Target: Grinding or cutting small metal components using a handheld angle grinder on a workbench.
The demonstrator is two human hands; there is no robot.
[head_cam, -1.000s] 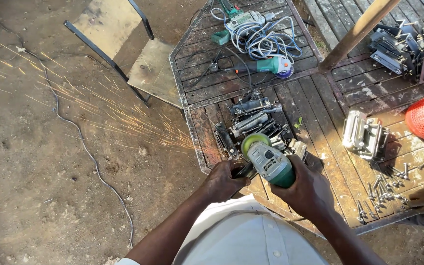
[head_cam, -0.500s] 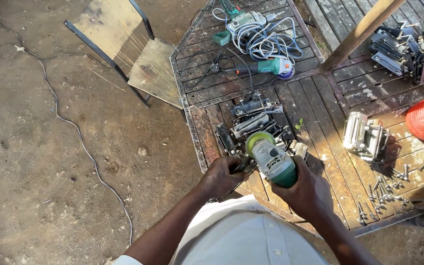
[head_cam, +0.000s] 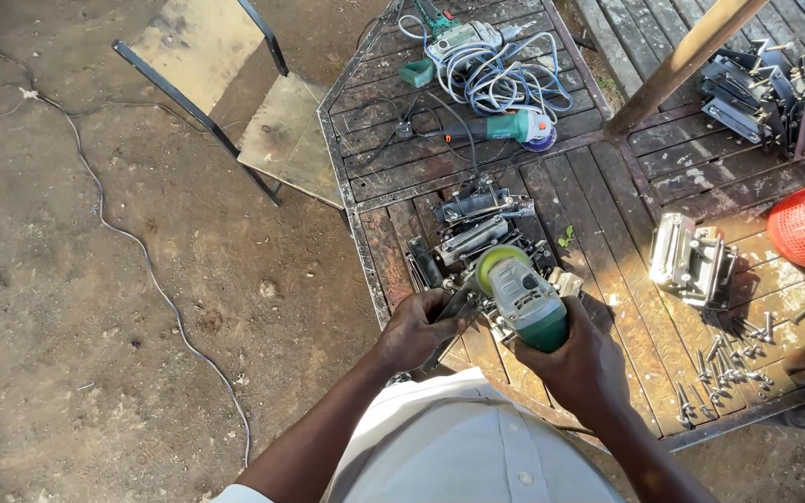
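both hands closed: right hand (head_cam: 578, 365) grips angle grinder (head_cam: 522, 296), left hand (head_cam: 418, 328) its side handle (head_cam: 457, 305).

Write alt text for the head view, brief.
A person's right hand grips a green and grey angle grinder while the left hand holds its side handle, over a cluster of dark metal parts on a weathered wooden slatted table. A second green grinder lies beyond.
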